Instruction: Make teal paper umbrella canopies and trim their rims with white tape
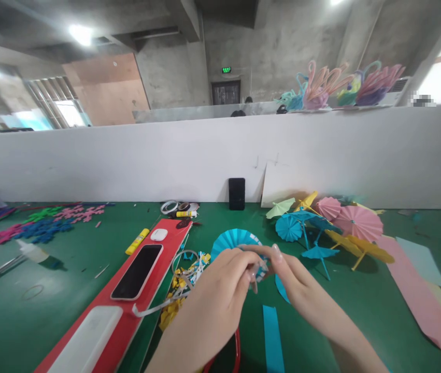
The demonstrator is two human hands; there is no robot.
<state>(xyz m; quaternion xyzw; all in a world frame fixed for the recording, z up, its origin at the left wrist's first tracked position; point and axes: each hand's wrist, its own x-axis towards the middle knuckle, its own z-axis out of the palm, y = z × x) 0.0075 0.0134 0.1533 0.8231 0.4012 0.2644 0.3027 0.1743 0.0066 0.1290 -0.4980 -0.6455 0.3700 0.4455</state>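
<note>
A blue pleated paper round with pale patches along its right edge is held above the green table. My left hand is closed on its near side, thumb and fingers pinched together. From the right, my right hand reaches over with its fingers on the same paper edge; the exact contact is partly hidden. Below my hands lies a flat blue paper strip. Another blue paper piece is partly covered by my right hand.
Small paper umbrellas in several colours stand at the right, beside coloured paper sheets. Left, a red board carries a phone and a white box. Paper scraps lie between. A white partition bounds the back.
</note>
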